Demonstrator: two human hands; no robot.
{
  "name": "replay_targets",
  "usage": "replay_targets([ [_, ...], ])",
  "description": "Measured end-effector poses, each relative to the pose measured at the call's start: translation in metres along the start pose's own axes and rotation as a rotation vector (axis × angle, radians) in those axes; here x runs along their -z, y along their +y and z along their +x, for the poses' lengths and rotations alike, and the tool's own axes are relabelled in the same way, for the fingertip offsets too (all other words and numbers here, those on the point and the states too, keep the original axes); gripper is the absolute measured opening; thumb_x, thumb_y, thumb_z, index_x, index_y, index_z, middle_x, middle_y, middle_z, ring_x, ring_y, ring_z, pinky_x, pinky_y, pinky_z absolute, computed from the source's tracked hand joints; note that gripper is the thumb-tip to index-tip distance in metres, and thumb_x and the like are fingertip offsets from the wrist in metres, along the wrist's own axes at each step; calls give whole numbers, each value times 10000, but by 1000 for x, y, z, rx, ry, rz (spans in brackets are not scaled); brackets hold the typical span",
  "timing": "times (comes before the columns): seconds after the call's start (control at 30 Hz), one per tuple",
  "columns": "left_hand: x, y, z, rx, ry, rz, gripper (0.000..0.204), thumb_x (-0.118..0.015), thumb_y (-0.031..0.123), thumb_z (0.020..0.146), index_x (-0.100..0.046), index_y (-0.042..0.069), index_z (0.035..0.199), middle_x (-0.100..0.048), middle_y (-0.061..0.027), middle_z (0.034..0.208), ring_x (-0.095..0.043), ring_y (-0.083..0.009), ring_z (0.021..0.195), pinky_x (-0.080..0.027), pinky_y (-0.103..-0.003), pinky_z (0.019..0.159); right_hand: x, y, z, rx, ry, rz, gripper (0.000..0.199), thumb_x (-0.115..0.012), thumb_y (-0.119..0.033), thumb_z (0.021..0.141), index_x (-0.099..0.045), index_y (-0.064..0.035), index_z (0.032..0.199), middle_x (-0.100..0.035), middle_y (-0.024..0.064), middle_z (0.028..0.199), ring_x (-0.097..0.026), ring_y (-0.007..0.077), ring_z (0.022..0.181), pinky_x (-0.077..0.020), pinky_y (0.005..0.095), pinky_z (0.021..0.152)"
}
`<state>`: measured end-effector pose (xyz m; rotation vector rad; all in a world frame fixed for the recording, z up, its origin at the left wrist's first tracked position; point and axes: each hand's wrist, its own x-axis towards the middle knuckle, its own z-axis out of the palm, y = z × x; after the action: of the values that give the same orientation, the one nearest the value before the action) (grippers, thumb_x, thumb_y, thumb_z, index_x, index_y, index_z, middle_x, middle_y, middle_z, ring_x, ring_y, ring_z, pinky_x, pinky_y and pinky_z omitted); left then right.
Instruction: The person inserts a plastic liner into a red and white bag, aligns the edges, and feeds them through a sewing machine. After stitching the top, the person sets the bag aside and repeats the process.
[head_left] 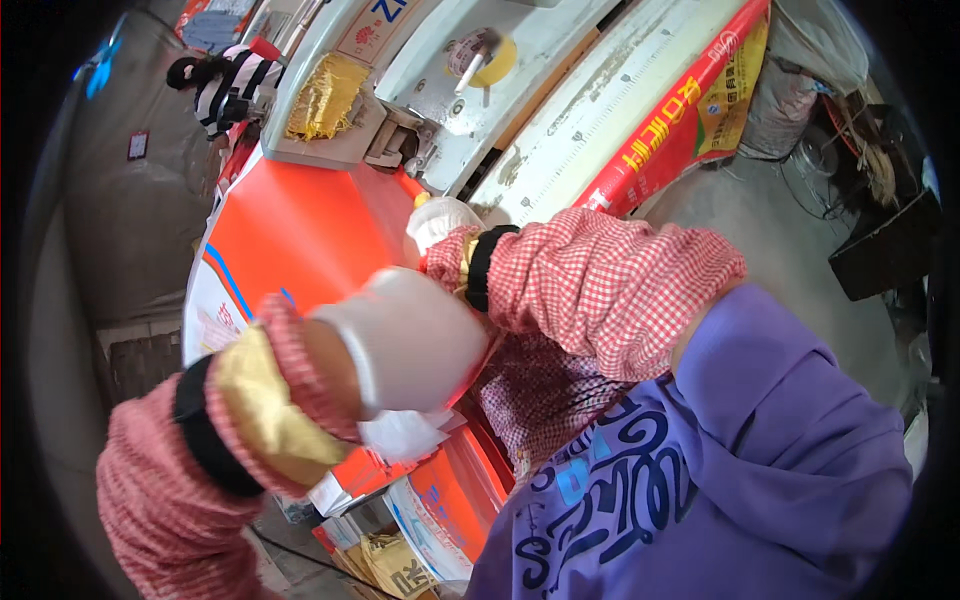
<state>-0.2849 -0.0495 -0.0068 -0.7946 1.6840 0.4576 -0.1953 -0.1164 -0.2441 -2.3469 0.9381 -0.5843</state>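
Note:
A large glossy red sheet (pixel 300 235), with blue and white at its left edge, spreads beneath the head of a sewing machine (pixel 340 95). My left hand (pixel 415 335), in a white glove, is over the sheet's near part. It is blurred and its fingers are hidden, so what it holds does not show. My right hand (pixel 442 222), also gloved in white, is closed at the sheet's right edge, just below the machine's presser foot (pixel 390 140). A spot of yellow shows at its fingertips. Under my left wrist is a crumpled whitish piece (pixel 405 435).
A roll of yellow tape (pixel 490 60) rests on the machine's bed. Right of it runs a pale worktop with ruler marks (pixel 590 110), edged by a red and yellow printed sheet (pixel 680 110). More red and white sheets (pixel 450 490) hang low in front of me. A dark box (pixel 890 245) stands far right.

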Motion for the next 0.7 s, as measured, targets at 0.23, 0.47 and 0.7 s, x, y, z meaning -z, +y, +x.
replay_targets([
  [0.23,-42,42,-22,1,61,-88,127,-600,108,722,-706,44,753,-620,-115,639,-632,-297,722,-494,-393,604,33,-17,-13,95,-93,-101,140,-604,-154,763,-735,-109,739,-691,87,744,-667,244,734,-533,357,654],
  [0.47,6,24,-2,-278,97,18,105,-617,226,703,-649,143,648,-551,-16,554,-588,-268,638,-456,-380,759,27,-17,6,15,-96,25,148,-587,-154,792,-709,-76,761,-676,93,733,-654,244,673,-527,353,634],
  [0.7,-8,61,-22,-334,249,-32,82,-613,189,619,-631,128,567,-541,-64,543,-529,-246,546,-456,-364,634,-9,-7,4,101,-57,508,183,-559,-165,840,-675,-30,800,-656,89,708,-636,235,625,-518,359,596],
])
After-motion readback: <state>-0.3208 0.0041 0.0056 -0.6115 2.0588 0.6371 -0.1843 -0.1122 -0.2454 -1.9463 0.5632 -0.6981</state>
